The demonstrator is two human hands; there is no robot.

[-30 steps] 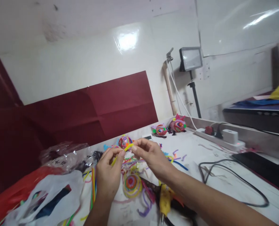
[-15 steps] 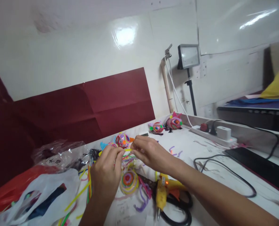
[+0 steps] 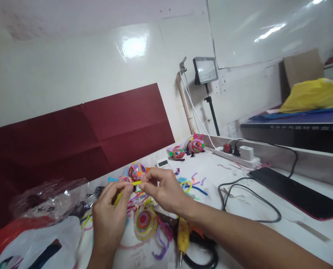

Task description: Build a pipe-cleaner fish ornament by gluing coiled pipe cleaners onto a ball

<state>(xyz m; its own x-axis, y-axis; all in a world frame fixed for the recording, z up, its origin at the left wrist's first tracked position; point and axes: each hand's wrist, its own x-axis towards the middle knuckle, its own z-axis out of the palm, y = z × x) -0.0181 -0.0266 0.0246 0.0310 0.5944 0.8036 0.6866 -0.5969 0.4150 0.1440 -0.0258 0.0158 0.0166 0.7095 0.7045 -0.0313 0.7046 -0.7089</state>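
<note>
One yellow strip (image 3: 137,183) is pinched by left hand (image 3: 110,216) and right hand (image 3: 168,191) beyond the coiled disc (image 3: 145,224); shaping seems in hand, steady fingertip control called for.

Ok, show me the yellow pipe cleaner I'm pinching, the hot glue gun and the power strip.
Yellow pipe cleaner (image 3: 137,183): head view, on its exposed short stretch.
Hot glue gun (image 3: 183,238): head view, on its yellow body.
Power strip (image 3: 236,158): head view, on its white side.
</note>
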